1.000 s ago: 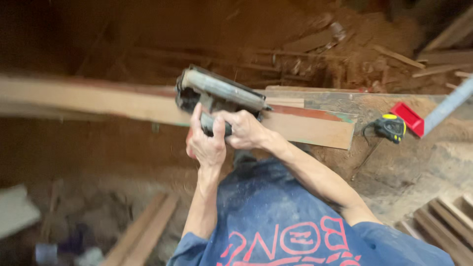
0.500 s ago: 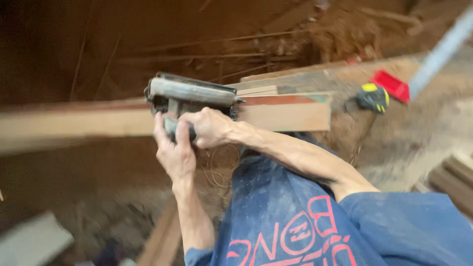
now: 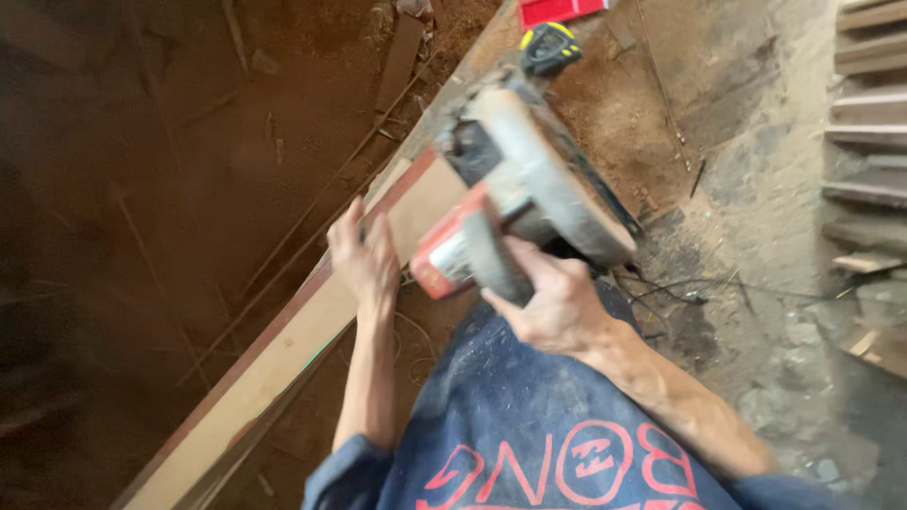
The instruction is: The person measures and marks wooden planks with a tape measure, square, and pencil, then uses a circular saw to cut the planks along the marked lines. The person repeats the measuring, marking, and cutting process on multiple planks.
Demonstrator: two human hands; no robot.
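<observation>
A: We start at the left. How should we set the left hand (image 3: 364, 260) on the board (image 3: 283, 354)?

B: Flat and firm. It lies palm down on the board's upper face, fingers spread, nothing enclosed. In our judgement it should stay well to the side of the tool and press the board down so it cannot shift.

A: And the board itself?

B: It runs diagonally from lower left to upper centre, over the sawdust floor (image 3: 170, 189).

A: Next, the saw (image 3: 520, 189).

B: It sits on the board's upper end, tilted and blurred. We judge that its base should lie flat before any push.

A: The right hand (image 3: 553, 302)?

B: It wraps the saw's handle tightly from below, wrist bent, forearm angled in from the lower right.

A: Beyond it?

B: A tape measure (image 3: 551, 47) lies near the board's far end.
</observation>
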